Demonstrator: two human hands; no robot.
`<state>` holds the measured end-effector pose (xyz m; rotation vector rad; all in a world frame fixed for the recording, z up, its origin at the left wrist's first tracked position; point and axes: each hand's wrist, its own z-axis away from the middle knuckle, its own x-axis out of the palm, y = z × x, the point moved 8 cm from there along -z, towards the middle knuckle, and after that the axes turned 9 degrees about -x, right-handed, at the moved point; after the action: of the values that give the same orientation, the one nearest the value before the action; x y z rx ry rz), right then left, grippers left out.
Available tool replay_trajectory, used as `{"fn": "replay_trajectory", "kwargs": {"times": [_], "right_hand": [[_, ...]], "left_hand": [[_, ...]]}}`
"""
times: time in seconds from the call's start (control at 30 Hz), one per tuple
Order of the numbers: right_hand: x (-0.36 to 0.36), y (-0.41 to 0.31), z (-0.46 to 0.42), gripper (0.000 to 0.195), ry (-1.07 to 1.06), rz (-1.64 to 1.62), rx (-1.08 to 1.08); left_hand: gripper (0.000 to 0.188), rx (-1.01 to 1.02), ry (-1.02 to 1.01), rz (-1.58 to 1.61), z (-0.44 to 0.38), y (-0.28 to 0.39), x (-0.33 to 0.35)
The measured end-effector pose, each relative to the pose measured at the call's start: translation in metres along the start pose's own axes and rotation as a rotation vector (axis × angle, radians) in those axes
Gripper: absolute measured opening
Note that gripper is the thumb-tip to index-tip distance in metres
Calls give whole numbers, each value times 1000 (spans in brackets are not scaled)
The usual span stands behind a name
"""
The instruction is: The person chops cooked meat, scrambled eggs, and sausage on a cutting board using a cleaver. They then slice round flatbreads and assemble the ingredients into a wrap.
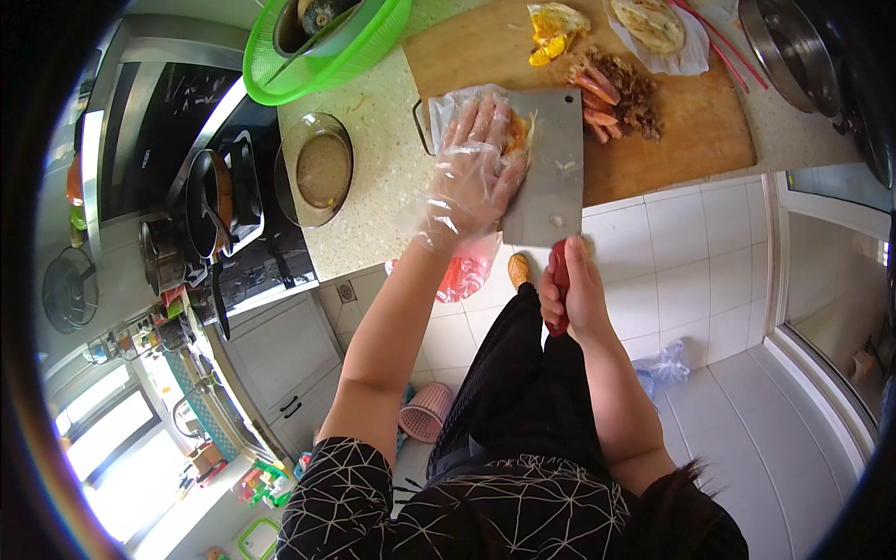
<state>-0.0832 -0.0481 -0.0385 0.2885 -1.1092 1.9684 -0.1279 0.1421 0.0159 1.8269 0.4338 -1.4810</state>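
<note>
My left hand [476,168], in a clear plastic glove, lies flat with its fingers together over a filled flatbread [519,133] partly wrapped in white paper. Bread and paper are against the broad blade of a cleaver [549,182]. Bare, my right hand [577,294] grips the cleaver's red handle below the counter edge. On the wooden cutting board [672,150], right of the blade, are sliced pink sausage pieces [599,98] and chopped brown meat [637,105]. Behind them sit a piece of fried egg [556,28] and another flatbread [647,24] on paper.
A glass plate [324,170] stands on the counter left of the board, near the stove with a frying pan [210,203]. A green plastic basket [269,66] is at the back left. Red chopsticks [728,52] and a steel pan [791,52] lie at the back right.
</note>
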Motion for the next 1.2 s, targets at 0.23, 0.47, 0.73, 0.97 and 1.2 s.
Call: {"fn": "replay_trajectory", "kwargs": {"times": [0.23,0.47,0.73,0.97,1.2], "right_hand": [[-5,9,-14,54,51,47,-28],[-13,-1,-17,53,33,76,-50],[3,-11,-5,52,32,1,38],[-7,-6,-13,52,12,89,-15],[-6,-11,-19,52,33,158,-10]], "left_hand": [[62,-117,-93,666,-5,-30,0],[61,-74,-137,297,2,-30,-18],[64,-10,7,42,6,-25,-1],[66,-37,-18,68,8,-28,-1],[67,-33,-32,59,6,-27,0]]}}
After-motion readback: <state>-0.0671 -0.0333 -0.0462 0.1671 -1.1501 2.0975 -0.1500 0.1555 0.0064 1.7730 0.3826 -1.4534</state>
